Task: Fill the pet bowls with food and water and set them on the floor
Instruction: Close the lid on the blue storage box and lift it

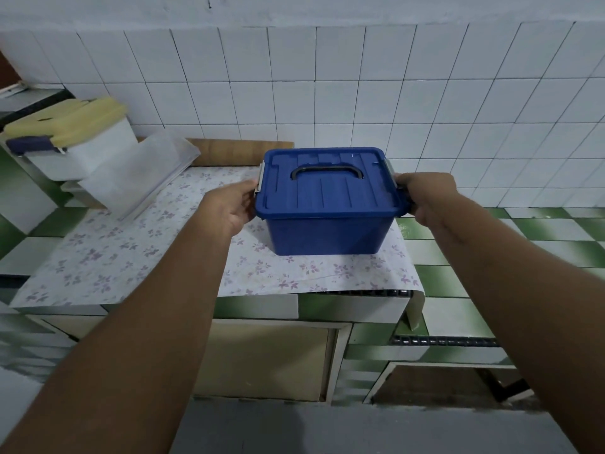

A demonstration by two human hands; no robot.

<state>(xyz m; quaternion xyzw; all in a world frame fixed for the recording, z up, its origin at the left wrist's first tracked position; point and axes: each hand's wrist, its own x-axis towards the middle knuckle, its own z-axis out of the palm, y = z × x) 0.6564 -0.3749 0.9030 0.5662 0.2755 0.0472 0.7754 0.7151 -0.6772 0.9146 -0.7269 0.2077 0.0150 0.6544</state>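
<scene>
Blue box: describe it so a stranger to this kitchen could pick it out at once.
Below the white tiled wall runs a counter covered with flowered paper. At its right end, between the left hand and right hand, is the blue box. It alone is solid blue with a dark handle on top; the tubs at the left are pale.

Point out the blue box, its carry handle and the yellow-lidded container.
blue box (pixel 330 234): head view, front wall.
carry handle (pixel 327 168): head view, top of the dark arch.
yellow-lidded container (pixel 68 121): head view, its lid.
</scene>
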